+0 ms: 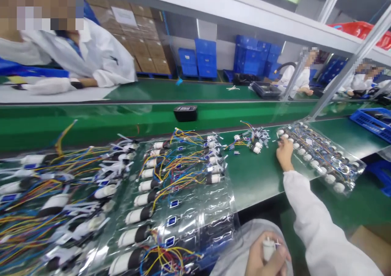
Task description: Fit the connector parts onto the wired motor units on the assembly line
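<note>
Item: one white cylinder (269, 249), held low over the lap, off the bench (256, 186).
Left hand (267, 257): closed round the cylinder, thumb across it.
Right hand (284, 154): fingers at the nearer left corner of the right tray (351, 182); grip on a part there, cannot tell.
Progress, judged by fill: right tray, white-ended parts (314, 164) along both long sides; middle tray (214, 231), left column of wired cylinders (137, 215) occupied, right column occupied at the far end, nearer places seemingly vacant. Outstanding: the piece in hand, plus a loose wired cluster (258, 139) between the trays.
Orientation: cylinder's long axis roughly upright in view, narrow stub uppermost, pointing away from the wearer.
</note>
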A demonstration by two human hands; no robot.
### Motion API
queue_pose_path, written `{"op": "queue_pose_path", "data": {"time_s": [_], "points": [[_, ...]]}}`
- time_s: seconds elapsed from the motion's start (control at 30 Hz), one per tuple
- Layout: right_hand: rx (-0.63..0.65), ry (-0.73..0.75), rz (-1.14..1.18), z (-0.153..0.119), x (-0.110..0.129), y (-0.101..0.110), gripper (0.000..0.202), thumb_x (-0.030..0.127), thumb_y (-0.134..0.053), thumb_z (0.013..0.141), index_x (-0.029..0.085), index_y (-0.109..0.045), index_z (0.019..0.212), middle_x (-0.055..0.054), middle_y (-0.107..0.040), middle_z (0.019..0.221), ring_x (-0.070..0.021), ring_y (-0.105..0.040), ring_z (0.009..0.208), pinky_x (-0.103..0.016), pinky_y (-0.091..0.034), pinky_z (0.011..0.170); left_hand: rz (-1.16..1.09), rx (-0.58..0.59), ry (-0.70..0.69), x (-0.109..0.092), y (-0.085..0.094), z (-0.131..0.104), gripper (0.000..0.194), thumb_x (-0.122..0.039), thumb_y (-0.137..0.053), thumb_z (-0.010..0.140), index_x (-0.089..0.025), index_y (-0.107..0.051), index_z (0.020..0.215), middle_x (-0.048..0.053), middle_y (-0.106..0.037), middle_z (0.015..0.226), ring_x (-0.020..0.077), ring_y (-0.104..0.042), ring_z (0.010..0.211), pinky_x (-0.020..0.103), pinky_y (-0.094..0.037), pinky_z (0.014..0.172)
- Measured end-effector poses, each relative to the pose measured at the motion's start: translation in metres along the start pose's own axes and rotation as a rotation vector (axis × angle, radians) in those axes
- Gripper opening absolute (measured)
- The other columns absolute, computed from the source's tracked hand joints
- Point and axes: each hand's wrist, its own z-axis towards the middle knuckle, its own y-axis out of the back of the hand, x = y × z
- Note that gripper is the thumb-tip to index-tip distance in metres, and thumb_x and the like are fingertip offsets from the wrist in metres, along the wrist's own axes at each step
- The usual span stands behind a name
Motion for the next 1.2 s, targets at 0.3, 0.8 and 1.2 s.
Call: {"op": "queue_pose_path", "data": {"time_s": [0.3,0.8,1.2], "points": [[0.226,-0.221,0.488,-0.154,0.037,0.085,0.057,0.044,-0.069,0.091,0.024,-0.062,0.144,-0.007,-0.072,0.105,-0.0181,-0.067,0.088,-0.03,-0.055,0.074,0.442,-0.033,-0.214,-0.058,0.011,-0.051,0.046,-0.063,-0.077,0.084,-0.018,-0.068,0.089,-0.003,-0.052,0.069,0.0118,-0.042,0.062,0.026,-0.034,0.062],[0.634,0.285,0.428,-0.241,0.161,0.106,0.012,0.036,-0.065,0.103,0.028,-0.073,0.099,-0.002,-0.069,0.088,-0.0204,-0.06,0.087,-0.033,-0.048,0.08,0.898,-0.25,-0.259,-0.109,0.025,-0.08,0.022,-0.04,-0.065,0.096,-0.021,-0.06,0.086,-0.005,-0.051,0.072,0.0142,-0.043,0.068,0.027,-0.031,0.064],[0.842,0.337,0.553,-0.26,0.179,0.095,0.034,0.008,-0.061,0.101,0.032,-0.072,0.124,0.0,-0.075,0.101,-0.0158,-0.071,0.089,-0.028,-0.057,0.077,1.116,-0.281,-0.364,-0.109,0.038,-0.085,0.024,-0.028,-0.06,0.101,-0.02,-0.059,0.078,-0.003,-0.064,0.074,0.0153,-0.056,0.07,0.027,-0.036,0.069]]}}
